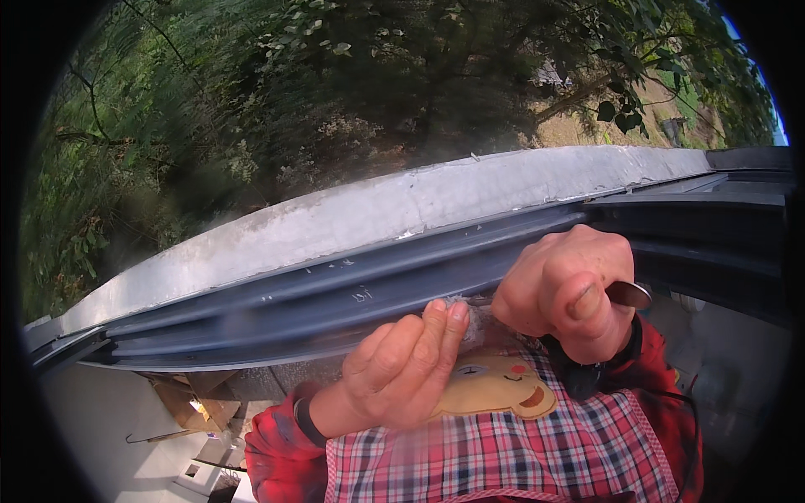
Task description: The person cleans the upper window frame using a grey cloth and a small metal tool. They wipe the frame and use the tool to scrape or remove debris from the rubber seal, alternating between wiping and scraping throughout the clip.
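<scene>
My right hand (566,289) is closed around a slim metal tool (631,294). Its rounded, flat end sticks out past the fist, and a thin part points left toward my other hand. The fingers of my left hand (409,364) lie together, with the thumb hidden and the fingertips against grey, crumbly debris (470,320). Whether they pinch any of it cannot be seen. Both hands are at the inner edge of a dark metal window track (352,295), which has long grooves and several pale scuffs or flakes.
Beyond the track runs a pale outer ledge (377,207), with trees and shrubs (251,94) outside. A dark sliding window frame (692,232) stands at the right. Below left are a cardboard box (188,402) and a thin hooked rod (160,437). A checked apron (503,453) covers my front.
</scene>
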A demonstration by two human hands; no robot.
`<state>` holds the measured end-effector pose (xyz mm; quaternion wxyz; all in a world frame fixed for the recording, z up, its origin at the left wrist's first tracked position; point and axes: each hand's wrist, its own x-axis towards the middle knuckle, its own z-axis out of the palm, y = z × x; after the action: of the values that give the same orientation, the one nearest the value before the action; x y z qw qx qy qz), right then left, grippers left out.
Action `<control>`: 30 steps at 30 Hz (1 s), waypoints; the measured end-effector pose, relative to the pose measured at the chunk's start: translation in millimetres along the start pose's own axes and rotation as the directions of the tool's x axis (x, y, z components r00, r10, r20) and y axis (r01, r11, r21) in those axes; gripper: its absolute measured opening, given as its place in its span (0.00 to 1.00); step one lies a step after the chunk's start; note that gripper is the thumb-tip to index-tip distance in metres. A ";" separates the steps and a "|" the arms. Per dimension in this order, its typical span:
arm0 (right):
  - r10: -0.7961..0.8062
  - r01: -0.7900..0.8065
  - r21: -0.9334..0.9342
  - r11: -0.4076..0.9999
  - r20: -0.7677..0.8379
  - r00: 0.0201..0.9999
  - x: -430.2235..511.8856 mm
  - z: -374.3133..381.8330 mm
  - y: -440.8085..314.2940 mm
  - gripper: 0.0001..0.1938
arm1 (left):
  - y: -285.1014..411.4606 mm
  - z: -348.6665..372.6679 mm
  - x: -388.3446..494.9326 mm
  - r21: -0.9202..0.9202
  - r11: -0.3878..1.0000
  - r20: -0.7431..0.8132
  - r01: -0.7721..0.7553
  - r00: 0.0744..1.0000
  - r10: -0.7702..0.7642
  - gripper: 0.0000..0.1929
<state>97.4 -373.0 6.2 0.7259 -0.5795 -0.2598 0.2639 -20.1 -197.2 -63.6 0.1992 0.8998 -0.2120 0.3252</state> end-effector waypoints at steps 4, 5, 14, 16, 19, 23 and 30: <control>-0.077 0.081 -0.090 0.993 0.046 0.996 -12.1 -16.4 -7.7 0.13 | 11.3 22.2 15.6 -0.066 0.997 -0.037 -0.034 0.999 0.032 0.12; -0.081 0.083 -0.094 0.992 0.028 0.996 -13.5 -18.6 -10.0 0.14 | 13.3 24.7 18.5 -0.077 0.996 -0.029 -0.037 0.999 0.035 0.12; -0.006 0.021 -0.462 0.887 0.034 0.999 -7.4 -9.3 -31.6 0.19 | 10.8 37.3 29.5 -0.246 0.961 -0.078 -0.128 0.991 0.112 0.12; 0.044 -0.056 -0.365 0.929 -0.040 0.998 -5.9 3.1 -29.4 0.20 | 8.5 34.1 27.2 -0.289 0.952 -0.086 -0.106 0.993 0.085 0.11; 0.019 -0.020 -0.472 0.881 -0.007 1.000 -4.6 16.7 -25.9 0.20 | 6.0 30.7 23.8 -0.317 0.944 -0.113 -0.091 0.992 0.058 0.11; 0.030 -0.078 -0.451 0.889 -0.112 0.993 -6.1 24.3 -26.7 0.22 | 6.0 35.8 22.8 -0.278 0.955 -0.149 -0.104 0.987 0.064 0.12; 0.021 -0.106 -0.285 0.953 -0.286 0.958 -3.3 35.7 -18.4 0.32 | 6.6 31.2 18.1 -0.309 0.950 -0.179 -0.051 0.984 -0.005 0.10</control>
<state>72.2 -353.6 30.9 0.6508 -0.7217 -0.1725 0.1604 4.7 -222.7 -72.2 0.3534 0.8218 -0.2528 0.3686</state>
